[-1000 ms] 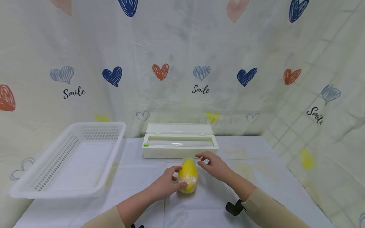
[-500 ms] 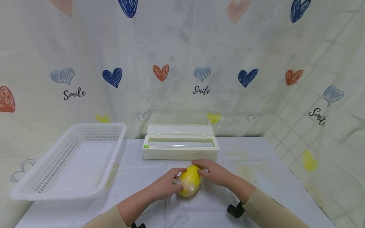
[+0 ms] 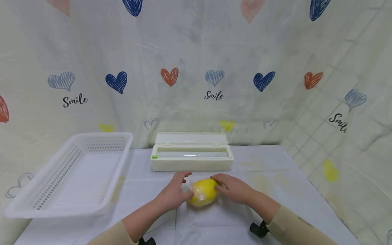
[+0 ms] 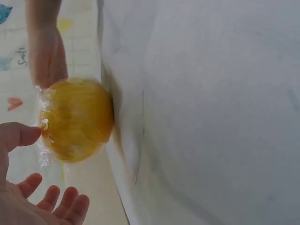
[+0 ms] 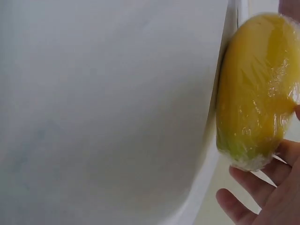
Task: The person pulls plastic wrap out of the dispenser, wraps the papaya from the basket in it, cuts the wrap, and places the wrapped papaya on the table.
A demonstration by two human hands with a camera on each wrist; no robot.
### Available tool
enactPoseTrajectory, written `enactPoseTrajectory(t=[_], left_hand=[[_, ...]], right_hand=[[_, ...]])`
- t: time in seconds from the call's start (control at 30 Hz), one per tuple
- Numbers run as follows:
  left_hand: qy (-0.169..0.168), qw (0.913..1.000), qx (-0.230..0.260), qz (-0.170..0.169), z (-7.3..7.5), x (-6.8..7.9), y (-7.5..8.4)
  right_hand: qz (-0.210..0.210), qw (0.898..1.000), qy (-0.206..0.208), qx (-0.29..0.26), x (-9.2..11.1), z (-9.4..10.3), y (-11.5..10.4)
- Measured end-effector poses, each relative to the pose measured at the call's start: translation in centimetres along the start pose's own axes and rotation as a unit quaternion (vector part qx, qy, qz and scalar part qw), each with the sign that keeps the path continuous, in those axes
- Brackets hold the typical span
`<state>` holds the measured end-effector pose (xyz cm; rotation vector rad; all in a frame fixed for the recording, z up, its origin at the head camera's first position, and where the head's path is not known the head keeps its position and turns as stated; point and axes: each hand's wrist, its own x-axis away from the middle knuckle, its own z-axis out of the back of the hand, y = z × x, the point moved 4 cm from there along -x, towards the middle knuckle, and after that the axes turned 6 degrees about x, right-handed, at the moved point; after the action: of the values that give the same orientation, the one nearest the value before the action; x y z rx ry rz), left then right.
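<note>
A yellow oval fruit (image 3: 203,192) in clear cling film lies on its side on the white-covered table, between the two hands. Its exact kind cannot be told. In the head view, my right hand (image 3: 235,189) holds the right end between thumb and fingers. The right wrist view has this hand's fingers (image 5: 253,185) round the end of the wrapped fruit (image 5: 255,89). My left hand (image 3: 173,192) is at the other end. In the left wrist view its thumb touches the film on the fruit (image 4: 77,122), while its other fingers (image 4: 65,204) are spread away from it.
Behind the fruit stands a white cling film dispenser (image 3: 192,165) with its lid raised and a roll inside. A white plastic basket (image 3: 114,183) is at the left. A curtain (image 3: 190,112) printed with hearts hangs at the table's back edge.
The fruit has turned from pointing away to lying crosswise. My right hand has come onto its far end and swung it right. The left hand's fingers have come off it.
</note>
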<state>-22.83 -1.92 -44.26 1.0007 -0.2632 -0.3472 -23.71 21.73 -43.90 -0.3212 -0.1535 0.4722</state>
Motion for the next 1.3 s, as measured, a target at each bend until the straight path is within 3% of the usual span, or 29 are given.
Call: enactPoseTrajectory(t=[0.13,0.23,0.4,0.5,0.67,0.8,1.0,1.2,1.3], left_hand=[[0.030,0.9969,-0.059,-0.042,0.5,0.7,0.3],[0.011,0.9922,-0.102,-0.070,0.3,1.3,0.7],[-0.046,0.9842,-0.156,-0.068,-0.9,2.3,1.2],[-0.057,0.9810,-0.174,-0.066,-1.4,2.7,1.2],[-0.033,0.9799,-0.187,-0.063,-1.2,2.5,0.9],[-0.032,0.9820,-0.179,-0.051,-0.6,2.0,0.6],[-0.015,0.9803,-0.182,-0.076,0.8,1.4,0.1],[-0.050,0.9770,-0.193,-0.075,0.5,1.2,-0.8],[-0.050,0.9759,-0.197,-0.078,0.4,1.1,-0.8]], right_hand=[[0.007,1.000,-0.008,0.007,0.8,0.2,0.0],[0.018,1.000,-0.018,0.005,1.3,0.5,-0.2],[0.037,0.999,-0.033,0.007,1.6,-0.1,-0.3],[0.055,0.998,-0.031,0.024,1.7,-0.6,-0.5],[0.083,0.995,0.000,0.049,1.5,-0.7,-0.8],[0.082,0.995,0.011,0.052,0.9,-0.8,-1.2],[0.075,0.996,0.031,0.037,0.0,-0.8,-2.0],[0.052,0.998,-0.023,0.030,-0.2,-1.2,-2.3],[0.048,0.998,-0.041,0.028,-0.2,-1.4,-2.3]])
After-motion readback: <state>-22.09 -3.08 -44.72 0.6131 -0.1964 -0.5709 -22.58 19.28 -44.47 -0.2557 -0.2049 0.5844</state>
